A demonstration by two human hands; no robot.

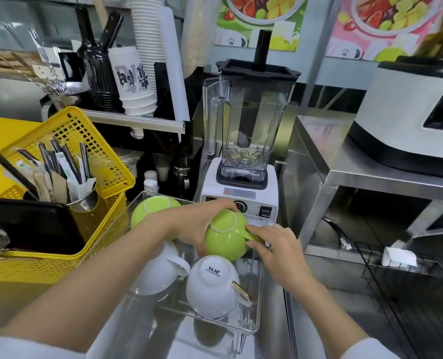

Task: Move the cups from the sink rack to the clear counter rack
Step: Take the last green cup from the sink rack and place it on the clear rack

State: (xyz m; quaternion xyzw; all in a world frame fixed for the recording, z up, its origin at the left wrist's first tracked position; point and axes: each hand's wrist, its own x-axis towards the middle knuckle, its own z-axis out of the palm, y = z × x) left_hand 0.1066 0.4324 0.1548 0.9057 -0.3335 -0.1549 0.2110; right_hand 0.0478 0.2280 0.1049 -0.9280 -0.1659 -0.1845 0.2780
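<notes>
A clear plastic rack [255, 301] lies on the steel counter below me. A green cup [224, 237] is upside down over its far right corner. My left hand [197, 225] wraps the cup's far and left side. My right hand [274, 248] pinches its handle from the right. Another green cup [150, 211] rests upside down at the rack's far left. Two white cups sit upside down nearer me, one at the left [158, 270] and one with a gold-trimmed handle [212, 286]. The black wire sink rack [406, 294] at the right holds no cup that I can see.
A white blender [243, 141] stands just behind the clear rack. Yellow baskets [67, 257] with cutlery and a black tray sit at the left. A steel shelf carrying a white machine [409, 120] is at the right, over the sink and its faucet [337, 231].
</notes>
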